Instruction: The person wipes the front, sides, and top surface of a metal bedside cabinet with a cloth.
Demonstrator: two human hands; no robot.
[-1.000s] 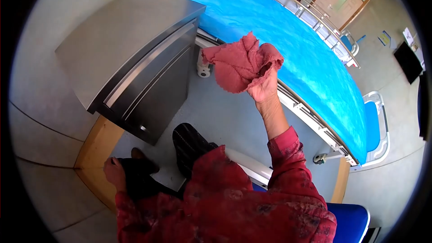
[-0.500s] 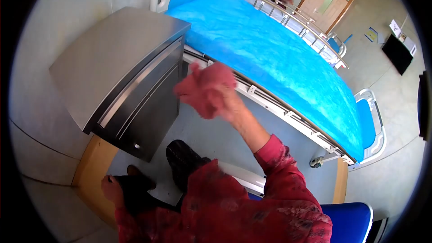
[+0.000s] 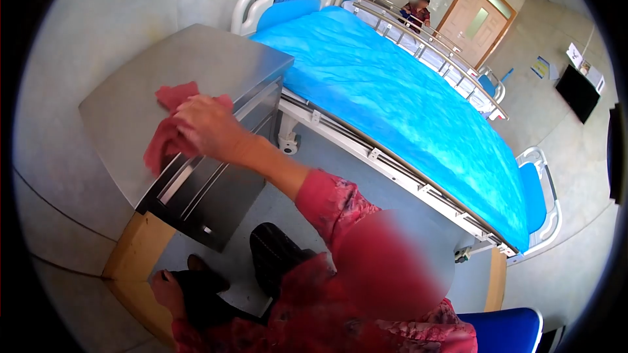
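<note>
My right hand point(image 3: 212, 127) is closed on a pinkish-red cloth point(image 3: 165, 147), its fingers bunched over the fabric. The cloth lies across the top of a grey metal bedside cabinet point(image 3: 190, 59) near its front edge, and one end droops over that edge. Below the top, the cabinet front has a drawer and a door with a small handle. My left hand point(image 3: 169, 293) hangs low at the left beside my dark trouser leg; its fingers do not show clearly enough to read.
A bed with a blue cover point(image 3: 392, 111) and white frame stands right of the cabinet. Behind it are another railed bed and a person point(image 3: 416, 13) near a wooden door point(image 3: 476, 19). A blue chair point(image 3: 504, 328) is at lower right. Wooden trim point(image 3: 134, 242) runs along the wall.
My right hand has moved left with the cloth, from the air beside the cabinet onto its top. My left hand has stayed low in about the same place.
</note>
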